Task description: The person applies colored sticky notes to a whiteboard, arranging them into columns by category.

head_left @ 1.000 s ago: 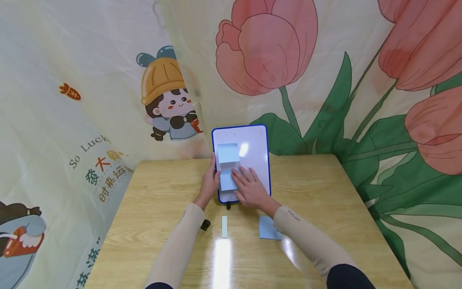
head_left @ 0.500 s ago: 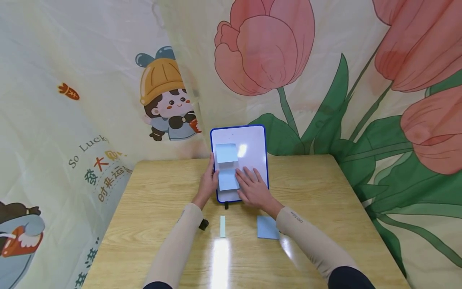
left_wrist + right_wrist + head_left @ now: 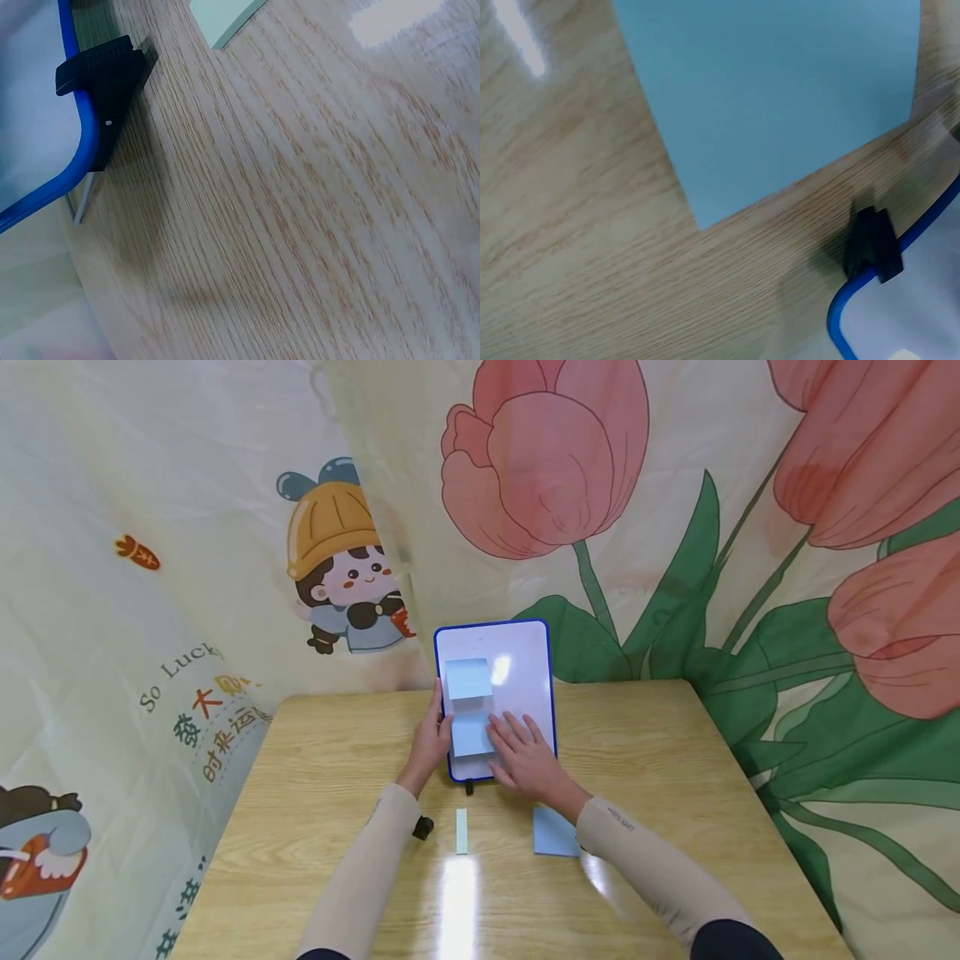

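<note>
A small whiteboard (image 3: 525, 685) with a blue frame leans upright at the back of the table. My left hand (image 3: 428, 742) grips its left edge, thumb at the front. Two light blue sticky notes are stuck one above the other on the board's left half: the upper sticky note (image 3: 469, 678) and the lower sticky note (image 3: 470, 734). My right hand (image 3: 525, 760) lies with fingers spread and nearly straight over the board's lower right, fingertips at the lower note's right edge. Neither hand shows in the wrist views.
A blue sticky note pad (image 3: 553, 832) lies near my right forearm, partly covered by the sleeve. A narrow pale green strip pad (image 3: 461, 832) lies in front of the board. A black clip (image 3: 105, 90) is on the board's frame. A small black object (image 3: 423, 827) sits beside my left sleeve.
My right hand has slid slightly right across the lower sticky note, uncovering more of it. The left hand keeps its hold on the board. The head view has shifted a little.
</note>
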`<action>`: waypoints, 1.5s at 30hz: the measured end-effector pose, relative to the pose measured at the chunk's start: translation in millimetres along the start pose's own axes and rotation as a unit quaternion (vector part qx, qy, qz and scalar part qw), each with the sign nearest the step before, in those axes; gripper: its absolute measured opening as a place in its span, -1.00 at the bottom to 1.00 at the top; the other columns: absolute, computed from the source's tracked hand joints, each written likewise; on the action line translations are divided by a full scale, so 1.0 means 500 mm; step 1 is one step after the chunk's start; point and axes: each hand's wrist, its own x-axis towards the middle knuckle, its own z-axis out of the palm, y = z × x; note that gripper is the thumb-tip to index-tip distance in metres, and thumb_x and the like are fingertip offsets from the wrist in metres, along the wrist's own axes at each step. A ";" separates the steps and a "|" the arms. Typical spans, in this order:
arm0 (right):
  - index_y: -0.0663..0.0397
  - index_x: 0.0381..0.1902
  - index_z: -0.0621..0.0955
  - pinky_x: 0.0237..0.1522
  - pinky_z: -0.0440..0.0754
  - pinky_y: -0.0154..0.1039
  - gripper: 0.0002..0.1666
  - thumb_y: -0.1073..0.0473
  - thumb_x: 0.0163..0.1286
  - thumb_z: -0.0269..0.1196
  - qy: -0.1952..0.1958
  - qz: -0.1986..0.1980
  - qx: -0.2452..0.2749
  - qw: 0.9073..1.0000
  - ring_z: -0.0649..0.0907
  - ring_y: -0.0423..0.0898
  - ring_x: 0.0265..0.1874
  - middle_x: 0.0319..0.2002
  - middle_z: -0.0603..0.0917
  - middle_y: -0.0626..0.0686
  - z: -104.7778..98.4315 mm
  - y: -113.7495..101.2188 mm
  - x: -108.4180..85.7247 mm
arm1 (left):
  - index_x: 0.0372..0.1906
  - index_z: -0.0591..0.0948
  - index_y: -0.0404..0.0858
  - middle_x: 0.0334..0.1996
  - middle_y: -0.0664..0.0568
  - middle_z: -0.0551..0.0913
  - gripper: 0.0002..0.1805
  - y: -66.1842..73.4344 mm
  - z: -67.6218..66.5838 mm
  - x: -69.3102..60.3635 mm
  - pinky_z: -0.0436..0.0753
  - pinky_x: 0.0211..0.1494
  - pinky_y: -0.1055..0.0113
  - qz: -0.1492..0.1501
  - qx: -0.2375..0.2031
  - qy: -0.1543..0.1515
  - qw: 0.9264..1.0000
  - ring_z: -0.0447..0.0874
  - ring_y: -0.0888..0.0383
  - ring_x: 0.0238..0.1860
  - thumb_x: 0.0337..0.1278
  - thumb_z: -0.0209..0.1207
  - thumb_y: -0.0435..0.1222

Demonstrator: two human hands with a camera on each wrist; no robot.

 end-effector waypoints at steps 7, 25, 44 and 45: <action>0.10 0.47 0.33 0.47 0.19 0.18 -0.22 -0.18 0.42 0.09 0.073 -0.036 0.007 0.997 0.29 0.10 0.48 0.51 0.29 0.08 -0.016 -0.038 -0.007 | 0.54 -0.21 0.40 0.58 0.07 0.04 -0.23 0.001 -0.005 0.000 0.53 0.30 -0.06 0.006 0.008 0.005 1.000 0.46 -0.16 0.34 0.55 -0.12 -0.27; 0.27 0.41 0.37 0.24 0.57 -0.05 -0.19 -0.08 0.37 0.29 0.033 -0.048 0.139 0.989 0.54 0.08 0.29 0.43 0.38 0.21 -0.002 -0.189 -0.038 | 0.60 -0.05 0.07 0.54 -0.08 0.17 -0.23 -0.003 -0.046 -0.061 0.32 0.47 -0.09 0.031 0.089 -0.013 0.995 0.29 -0.17 0.45 0.46 0.04 -0.07; 0.20 0.15 0.60 0.15 0.62 -0.16 -0.36 -0.18 0.34 0.29 -0.129 -0.041 0.160 0.978 0.62 0.00 0.14 0.19 0.62 0.12 0.007 -0.251 -0.081 | 0.59 0.03 0.06 0.60 -0.17 -0.11 -0.23 -0.031 -0.090 -0.202 -0.07 0.45 -0.44 0.066 0.256 -0.059 0.963 -0.17 -0.24 0.58 0.41 -0.11 0.20; 0.18 0.09 0.63 0.11 0.64 -0.17 -0.40 -0.18 0.33 0.30 -0.128 -0.045 0.156 0.978 0.64 -0.02 0.10 0.16 0.64 0.10 0.009 -0.252 -0.082 | 0.59 0.03 0.06 0.60 -0.18 -0.10 -0.23 -0.033 -0.092 -0.209 -0.06 0.45 -0.44 0.068 0.257 -0.059 0.962 -0.15 -0.24 0.58 0.41 -0.11 0.20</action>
